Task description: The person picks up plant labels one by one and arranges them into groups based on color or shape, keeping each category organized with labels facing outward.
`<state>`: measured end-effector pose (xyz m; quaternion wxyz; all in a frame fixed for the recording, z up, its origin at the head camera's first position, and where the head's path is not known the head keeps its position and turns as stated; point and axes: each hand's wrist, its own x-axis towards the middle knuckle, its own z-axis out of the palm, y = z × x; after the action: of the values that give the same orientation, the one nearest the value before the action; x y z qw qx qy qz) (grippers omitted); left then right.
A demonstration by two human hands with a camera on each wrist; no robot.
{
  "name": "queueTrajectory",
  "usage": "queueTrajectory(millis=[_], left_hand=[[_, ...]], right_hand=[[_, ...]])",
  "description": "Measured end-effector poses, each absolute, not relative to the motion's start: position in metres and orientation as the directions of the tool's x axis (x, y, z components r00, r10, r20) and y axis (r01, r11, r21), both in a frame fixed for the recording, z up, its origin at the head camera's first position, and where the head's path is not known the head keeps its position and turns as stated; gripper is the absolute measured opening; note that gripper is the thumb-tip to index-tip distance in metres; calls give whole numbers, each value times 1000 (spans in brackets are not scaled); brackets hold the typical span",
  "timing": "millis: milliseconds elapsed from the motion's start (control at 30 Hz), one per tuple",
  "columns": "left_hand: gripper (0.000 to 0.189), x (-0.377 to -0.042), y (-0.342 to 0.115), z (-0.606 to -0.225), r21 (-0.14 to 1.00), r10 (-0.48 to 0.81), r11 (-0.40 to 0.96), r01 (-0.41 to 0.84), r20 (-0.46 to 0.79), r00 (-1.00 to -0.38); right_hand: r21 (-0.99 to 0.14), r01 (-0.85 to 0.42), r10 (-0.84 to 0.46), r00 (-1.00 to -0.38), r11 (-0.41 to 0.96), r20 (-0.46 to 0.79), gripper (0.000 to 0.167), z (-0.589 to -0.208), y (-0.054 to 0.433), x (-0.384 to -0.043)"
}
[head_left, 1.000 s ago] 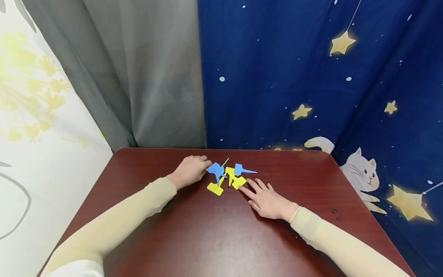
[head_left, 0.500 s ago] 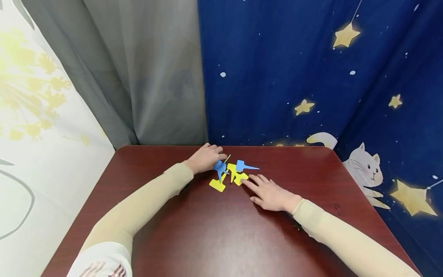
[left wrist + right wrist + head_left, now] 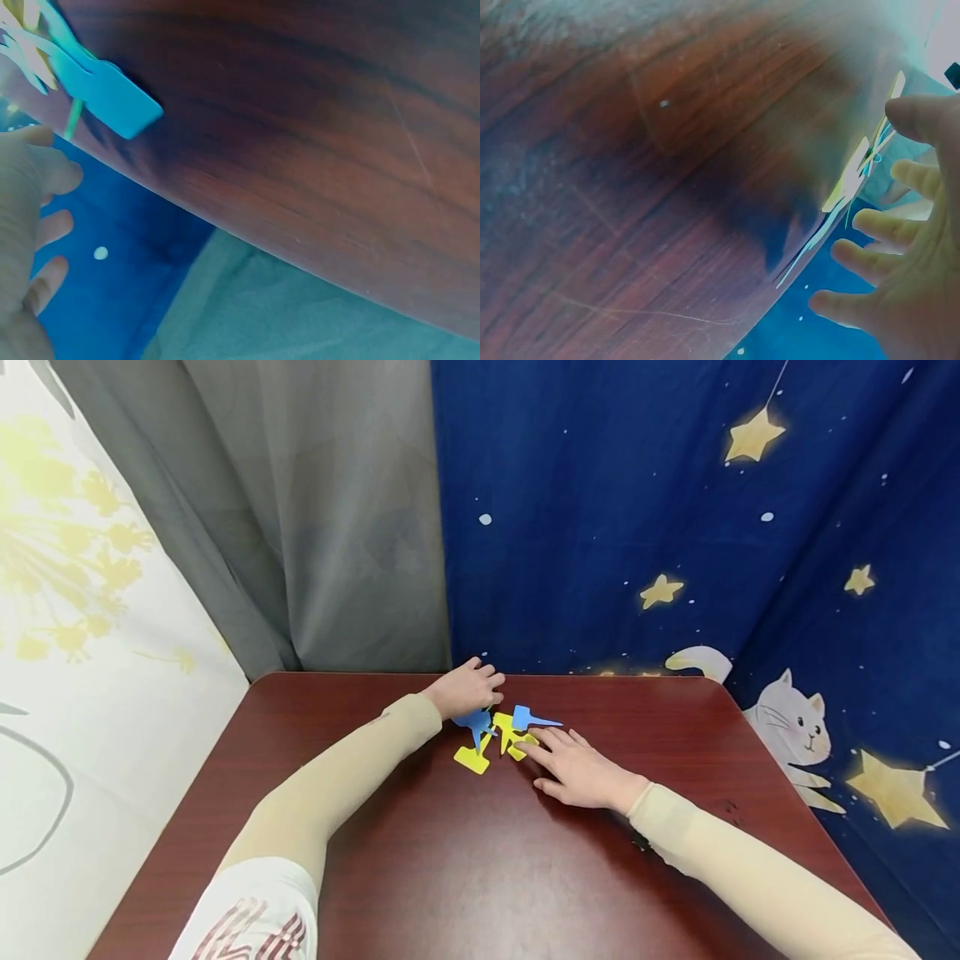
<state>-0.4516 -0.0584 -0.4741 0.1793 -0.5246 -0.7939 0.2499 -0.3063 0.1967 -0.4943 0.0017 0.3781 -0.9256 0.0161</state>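
Observation:
A small heap of flat T-shaped plant labels lies toward the far side of the table. Two yellow labels [image 3: 472, 761] [image 3: 502, 721] and a blue label [image 3: 522, 717] show plainly; more blue labels [image 3: 477, 723] overlap at the left. My left hand [image 3: 467, 687] hovers at the far left of the heap, fingers loosely bent and spread, nothing between them. In the left wrist view a blue label [image 3: 116, 97] and a thin green strip [image 3: 73, 118] lie just beyond its fingers. My right hand [image 3: 581, 770] reaches in from the right, fingers extended over a yellow label [image 3: 519, 748], partly covering it.
The dark red wooden table [image 3: 480, 860] has a far edge just behind the labels. A grey curtain [image 3: 360, 527] and a blue star-patterned curtain [image 3: 570, 527] hang right behind it. A white patterned cloth [image 3: 90, 693] stands at the left.
My left hand has moved right and farther away, from beside the heap to over its far left part. My right hand has edged inward over the yellow label. The labels keep their layout.

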Motion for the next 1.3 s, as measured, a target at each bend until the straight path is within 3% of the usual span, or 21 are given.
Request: queueTrajectory(millis=[267, 500, 1033, 1300], left_hand=[[27, -464, -58, -478, -700, 962, 150, 698, -60, -267], [27, -470, -51, -488, -713, 982, 53, 699, -89, -165], [19, -472, -77, -482, -718, 983, 28, 696, -106, -148], [14, -464, -102, -465, -679, 979, 91, 729, -72, -189]], right_hand=[[-49, -745, -745, -667, 665, 33, 62, -498, 194, -316], [-45, -771, -767, -637, 636, 73, 61, -502, 195, -322], [-52, -790, -780, -612, 611, 132, 57, -513, 196, -323], [-62, -776, -762, -628, 627, 160, 57, -508, 194, -331]])
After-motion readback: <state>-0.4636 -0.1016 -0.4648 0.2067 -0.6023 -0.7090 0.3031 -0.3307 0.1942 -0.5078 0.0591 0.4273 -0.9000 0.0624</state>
